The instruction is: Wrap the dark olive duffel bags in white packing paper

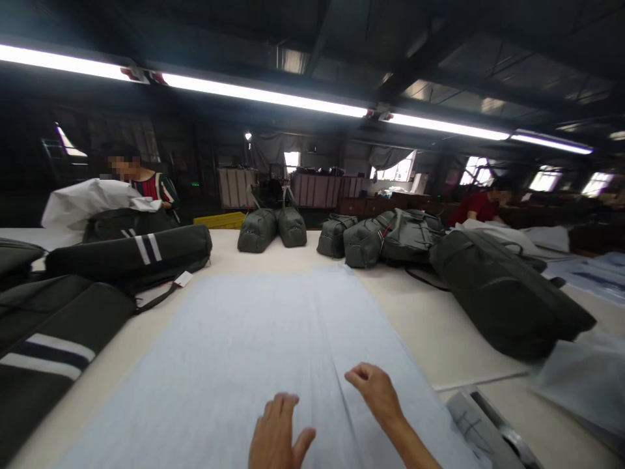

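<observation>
A large pale bluish-white thin sheet lies spread over the table, with a long crease or edge running lengthwise right of its middle. Over the near part of the sheet is my left hand, fingers extended and thumb apart, holding nothing. To its right, my right hand is closed in a pinch just beside the crease. Whether a bit of the sheet is between those fingertips I cannot tell.
Dark green duffel bags with white stripes line the left side. Several more bags stand at the back, and a big one lies right. A grey object with a metallic part sits near right. Two people work beyond the table.
</observation>
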A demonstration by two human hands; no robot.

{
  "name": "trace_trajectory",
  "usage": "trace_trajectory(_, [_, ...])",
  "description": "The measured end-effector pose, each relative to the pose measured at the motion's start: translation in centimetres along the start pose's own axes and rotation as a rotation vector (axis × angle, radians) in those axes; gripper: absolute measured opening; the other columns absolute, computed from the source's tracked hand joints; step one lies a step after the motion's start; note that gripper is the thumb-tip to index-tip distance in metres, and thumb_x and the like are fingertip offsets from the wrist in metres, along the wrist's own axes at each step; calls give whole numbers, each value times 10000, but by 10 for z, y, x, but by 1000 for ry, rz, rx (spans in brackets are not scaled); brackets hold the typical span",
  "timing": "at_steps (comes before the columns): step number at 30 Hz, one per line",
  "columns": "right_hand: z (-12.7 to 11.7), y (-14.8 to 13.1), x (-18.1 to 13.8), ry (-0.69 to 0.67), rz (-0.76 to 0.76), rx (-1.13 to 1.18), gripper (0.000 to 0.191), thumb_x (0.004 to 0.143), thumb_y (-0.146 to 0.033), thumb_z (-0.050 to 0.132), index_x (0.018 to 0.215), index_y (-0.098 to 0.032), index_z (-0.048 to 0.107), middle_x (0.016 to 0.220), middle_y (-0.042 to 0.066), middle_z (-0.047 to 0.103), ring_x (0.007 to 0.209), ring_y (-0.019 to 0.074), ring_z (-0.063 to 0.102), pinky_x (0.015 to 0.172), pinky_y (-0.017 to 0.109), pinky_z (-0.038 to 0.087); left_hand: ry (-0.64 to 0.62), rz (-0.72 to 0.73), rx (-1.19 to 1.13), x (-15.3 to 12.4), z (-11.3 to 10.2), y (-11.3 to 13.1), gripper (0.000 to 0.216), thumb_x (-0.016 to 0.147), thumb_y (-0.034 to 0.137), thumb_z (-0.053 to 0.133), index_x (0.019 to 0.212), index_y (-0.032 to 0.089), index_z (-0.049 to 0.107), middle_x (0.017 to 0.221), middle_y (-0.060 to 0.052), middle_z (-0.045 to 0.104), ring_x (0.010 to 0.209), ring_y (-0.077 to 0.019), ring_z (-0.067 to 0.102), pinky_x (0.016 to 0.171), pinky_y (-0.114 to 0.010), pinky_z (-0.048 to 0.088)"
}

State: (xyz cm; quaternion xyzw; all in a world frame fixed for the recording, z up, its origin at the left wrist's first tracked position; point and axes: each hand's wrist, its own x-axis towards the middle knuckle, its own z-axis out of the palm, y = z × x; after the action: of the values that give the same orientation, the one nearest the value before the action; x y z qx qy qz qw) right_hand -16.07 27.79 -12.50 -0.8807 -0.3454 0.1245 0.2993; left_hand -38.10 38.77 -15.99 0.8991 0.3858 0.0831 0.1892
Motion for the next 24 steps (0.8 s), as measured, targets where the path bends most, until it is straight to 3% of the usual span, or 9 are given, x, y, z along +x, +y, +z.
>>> trace_trajectory(3, [2,17,45,53,58,-71,191,672,-360,682,744,-212,585,796,33,656,806,228,593,719,323,397,71,-42,111,44,20,17,595,772,363,715,1303,153,546,1347,-181,537,1238,-385,456,998,-507,376])
trace_trajectory(5, [11,37,58,50,85,-94,239,605,-309,723,758,-214,567,802,32,643,819,241,579,732,335,379,60,-85,158,58,35,16,604,727,327,756,1275,161,562,1353,-181,530,1240,-397,436,1004,-513,346])
trace_trajectory(9, [28,67,63,16,75,-49,172,697,-375,645,742,-221,581,781,13,646,799,213,578,727,312,385,79,-103,-33,63,42,-4,283,774,284,672,1040,196,634,1108,-110,632,1094,-333,504,929,-445,341])
trace_trajectory(12, [25,75,66,-14,57,32,273,787,-462,513,694,-216,586,739,13,653,753,199,586,694,293,408,67,-123,-234,66,33,-15,46,812,250,571,796,213,592,839,-29,624,896,-256,544,836,-379,338])
trace_trajectory(16, [8,67,65,-15,20,127,377,786,-545,464,688,-208,602,744,34,658,762,214,593,695,295,443,84,-113,-468,74,27,-30,264,857,404,454,663,227,479,673,17,554,718,-195,541,699,-307,374])
trace_trajectory(20, [10,45,40,-9,-91,168,326,768,-529,542,655,-223,560,865,46,672,714,195,573,711,304,458,209,-154,-719,77,23,-48,502,853,686,331,705,227,472,739,-1,565,765,-200,555,718,-294,448])
trace_trajectory(24, [53,36,0,-188,-221,117,229,782,-428,600,643,-246,593,935,27,695,665,173,602,634,279,483,297,-183,-892,72,13,-57,580,822,758,383,825,203,554,1022,-64,619,993,-235,568,856,-305,471])
